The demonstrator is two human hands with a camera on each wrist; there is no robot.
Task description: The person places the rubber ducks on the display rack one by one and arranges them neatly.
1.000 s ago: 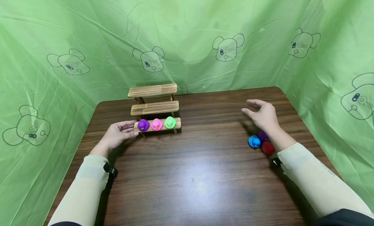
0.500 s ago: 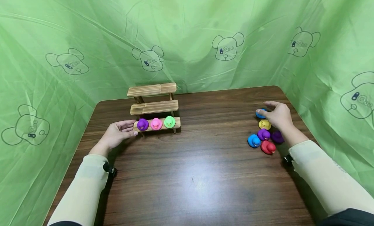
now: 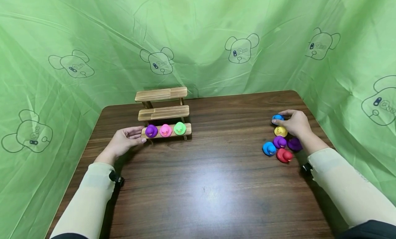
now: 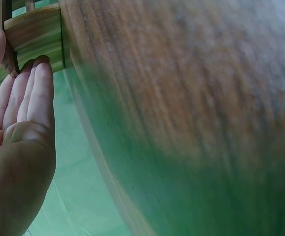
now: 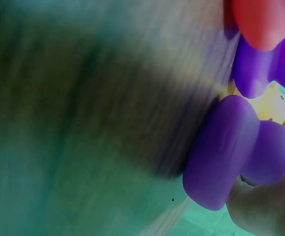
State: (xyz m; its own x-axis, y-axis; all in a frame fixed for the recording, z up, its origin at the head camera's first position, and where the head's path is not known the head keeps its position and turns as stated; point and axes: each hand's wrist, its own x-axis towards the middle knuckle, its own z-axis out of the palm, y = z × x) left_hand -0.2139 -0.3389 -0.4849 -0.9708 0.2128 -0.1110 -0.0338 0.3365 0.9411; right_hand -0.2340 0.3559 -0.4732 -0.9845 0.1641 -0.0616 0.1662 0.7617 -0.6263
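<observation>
At the left end of the lowest step of a three-tier wooden display stand (image 3: 162, 112), my left hand (image 3: 123, 143) holds on, thumb in front and fingers behind. Along that step sit a purple rubber duck (image 3: 151, 131), a pink one and a green rubber duck (image 3: 179, 128). On the right, my right hand (image 3: 297, 124) pinches a blue rubber duck (image 3: 277, 118) between thumb and fingers. Just nearer lies a yellow rubber duck (image 3: 281, 131). In the right wrist view a purple duck (image 5: 221, 152) hides much of this hand.
Close below the right hand are two purple ducks, a red rubber duck (image 3: 284, 156) and a second blue duck (image 3: 268, 148). The stand's upper two steps carry nothing. Green curtains (image 3: 204, 33) hang behind and beside the brown wooden table (image 3: 198, 184).
My right hand has moved right and back onto the blue duck, its fingers closing round it. The ducks it covered now show. The left hand has stayed on the stand.
</observation>
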